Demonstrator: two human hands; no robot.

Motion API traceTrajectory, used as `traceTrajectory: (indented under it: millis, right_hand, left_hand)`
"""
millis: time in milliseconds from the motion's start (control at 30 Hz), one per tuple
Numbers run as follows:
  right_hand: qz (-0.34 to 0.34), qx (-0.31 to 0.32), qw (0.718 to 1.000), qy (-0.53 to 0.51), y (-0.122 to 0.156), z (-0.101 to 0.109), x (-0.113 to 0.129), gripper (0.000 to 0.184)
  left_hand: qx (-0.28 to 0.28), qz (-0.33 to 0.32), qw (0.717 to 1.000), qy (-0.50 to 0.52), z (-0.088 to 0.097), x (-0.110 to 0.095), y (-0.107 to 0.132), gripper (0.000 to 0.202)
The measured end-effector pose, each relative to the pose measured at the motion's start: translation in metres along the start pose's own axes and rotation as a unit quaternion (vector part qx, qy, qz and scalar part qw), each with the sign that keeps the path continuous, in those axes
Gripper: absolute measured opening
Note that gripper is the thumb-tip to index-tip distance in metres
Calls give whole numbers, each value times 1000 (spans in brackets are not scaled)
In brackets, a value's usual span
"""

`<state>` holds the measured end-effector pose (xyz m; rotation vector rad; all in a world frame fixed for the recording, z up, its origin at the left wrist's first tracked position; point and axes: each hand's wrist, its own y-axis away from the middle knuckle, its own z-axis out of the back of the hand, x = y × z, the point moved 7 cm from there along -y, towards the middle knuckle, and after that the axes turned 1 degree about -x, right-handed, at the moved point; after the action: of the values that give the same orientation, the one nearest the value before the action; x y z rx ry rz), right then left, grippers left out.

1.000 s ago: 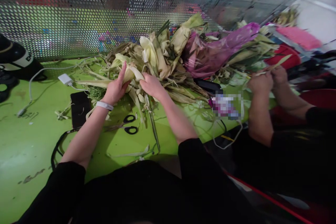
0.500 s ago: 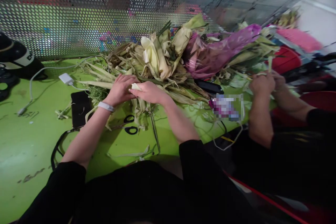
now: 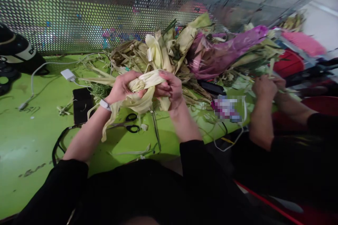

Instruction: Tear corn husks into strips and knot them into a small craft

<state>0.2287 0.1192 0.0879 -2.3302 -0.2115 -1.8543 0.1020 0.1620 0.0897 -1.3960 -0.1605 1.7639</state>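
Observation:
Both my hands hold a pale yellow bundle of corn husks (image 3: 142,93) lifted a little above the green table (image 3: 31,137). My left hand (image 3: 121,87) grips its left end, fingers wrapped round it; a white band sits on that wrist. My right hand (image 3: 169,88) is closed on the right end. Loose husk strips hang down from the bundle. Behind it lies a big heap of husks (image 3: 155,54). Black-handled scissors (image 3: 129,123) lie on the table just below my hands.
A dark phone (image 3: 81,104) and a white charger with cable (image 3: 68,75) lie left. A purple plastic bag (image 3: 219,54) rests on the heap. A perforated metal screen (image 3: 79,14) closes the back. To the right, another person's hands (image 3: 264,86) handle husks.
My hands gathered husks from the heap's front edge and lifted them off the table as one bundle; both hands went from lying on the heap to gripping it.

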Motion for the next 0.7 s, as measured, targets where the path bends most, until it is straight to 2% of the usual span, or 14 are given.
traceTrajectory:
  millis: [100,167,267,333,400,533,633,700]
  right_hand:
    - [-8,-25,999,-33,15,-6,8,49]
    - [-10,-46,998,-35,25,-9,13,52]
    - [-1,-46,999,-18,33,-10,21,54]
    - [10,-23,999,42,35,-6,28,49]
    - [17,11,987,162,34,0,33,41]
    - [6,58,917,395,25,7,33,37]
    - [-18,49,885,462,13,5,21,34]
    - [-35,42,895,443,4,2,10,40]
  left_hand:
    - [8,22,999,35,-5,-11,4,62]
    - [6,14,999,45,-5,-21,5,69]
    - [15,-42,999,14,2,-39,5,61]
    - [42,-78,994,-70,5,-45,2,49]
    - [49,-82,975,-199,9,-41,-1,42]
    - [-2,-43,943,-329,15,-22,-7,40]
    - [-37,-24,930,-364,13,-12,-5,48]
    - [-61,-6,928,-367,13,-8,-4,48]
